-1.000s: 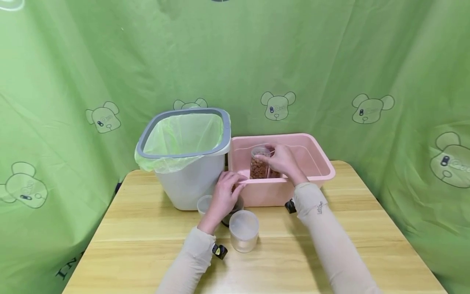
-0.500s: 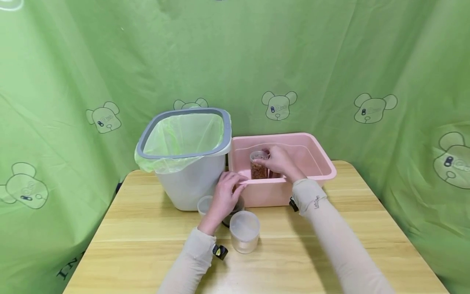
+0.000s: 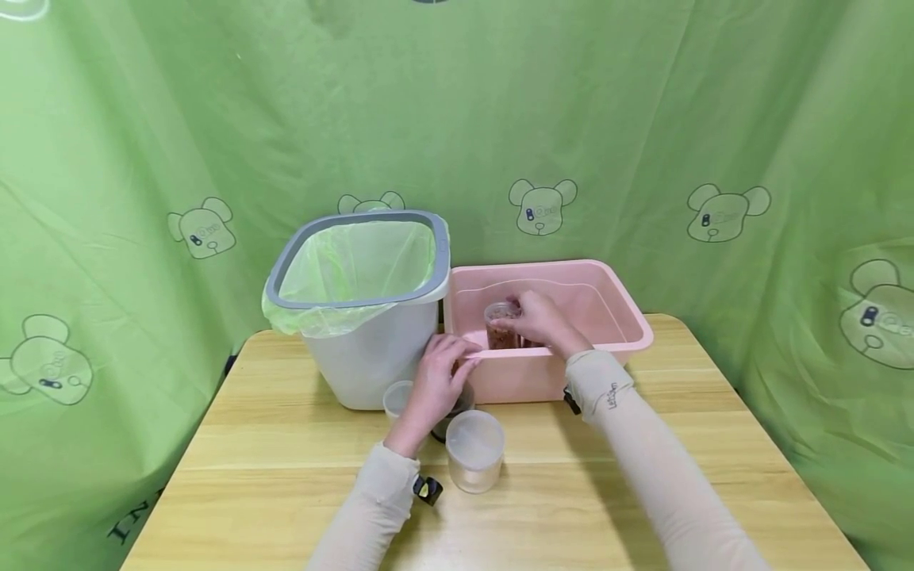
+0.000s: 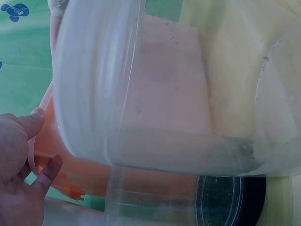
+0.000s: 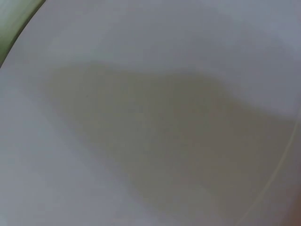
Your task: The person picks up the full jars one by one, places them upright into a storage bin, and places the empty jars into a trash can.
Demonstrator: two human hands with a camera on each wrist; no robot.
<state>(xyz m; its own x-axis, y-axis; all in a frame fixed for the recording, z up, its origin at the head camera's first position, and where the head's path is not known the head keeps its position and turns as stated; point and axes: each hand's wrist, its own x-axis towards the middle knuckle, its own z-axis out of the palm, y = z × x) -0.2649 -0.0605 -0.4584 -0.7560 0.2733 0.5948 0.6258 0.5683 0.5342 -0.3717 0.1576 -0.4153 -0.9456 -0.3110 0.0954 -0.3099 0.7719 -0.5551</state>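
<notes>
Inside the pink basin (image 3: 493,379), my right hand (image 3: 539,319) grips a clear jar (image 3: 502,327) of small brown pieces by its upper part. The jar stands close to the basin's near wall, which hides its base. Beside it, partly behind the hand, another brown-filled container shows. My left hand (image 3: 437,379) pinches the basin's near rim at the left corner; in the left wrist view its fingers (image 4: 47,175) lie against the rim. The right wrist view shows only a blurred pale surface with a shadow.
A grey-rimmed bin (image 3: 371,353) with a green liner stands left of the basin. In front are a lidded clear jar (image 3: 474,452), a smaller clear container (image 3: 395,396) and a dark-based one (image 3: 451,414) beneath my left wrist. Green curtain (image 3: 614,119) surrounds the table (image 3: 286,476).
My right hand and the jar have sunk lower into the basin and shifted slightly left. My left hand has stayed on the rim.
</notes>
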